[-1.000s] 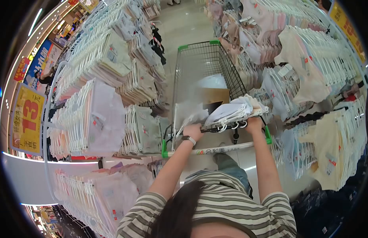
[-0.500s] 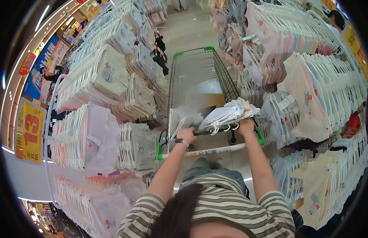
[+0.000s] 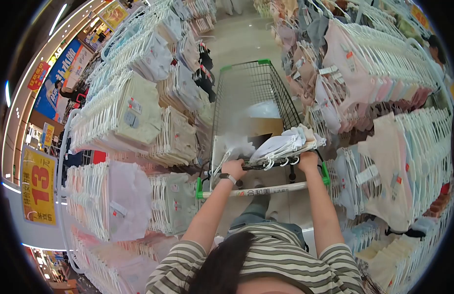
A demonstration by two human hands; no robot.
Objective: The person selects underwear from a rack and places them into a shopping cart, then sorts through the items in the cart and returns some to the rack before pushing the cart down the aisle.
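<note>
My left hand (image 3: 233,169), with a wristband (image 3: 228,177) at the wrist, is closed round the dark bar (image 3: 258,167) at the near end of a shopping cart (image 3: 285,93). Gripping the same end on the other side is my right hand (image 3: 308,160), close to white hangers. Between the hands, pale garments on white hangers (image 3: 288,141) lie across the near part of the cart. Deeper in the basket are a brown cardboard box (image 3: 267,126) and a whitish translucent thing (image 3: 262,109). The cart's white printed handle (image 3: 266,190) runs nearer my body.
Racks of pale underwear on hangers line both sides, left (image 3: 131,110) and right (image 3: 359,68), close to the cart. A shiny floor aisle (image 3: 241,39) runs ahead. A yellow price sign (image 3: 39,186) stands at the left. Other people (image 3: 65,90) show at the edges.
The racks on both sides have slid nearer and lower in view as the cart and I move forward along the aisle. Both hands keep their hold on the cart.
</note>
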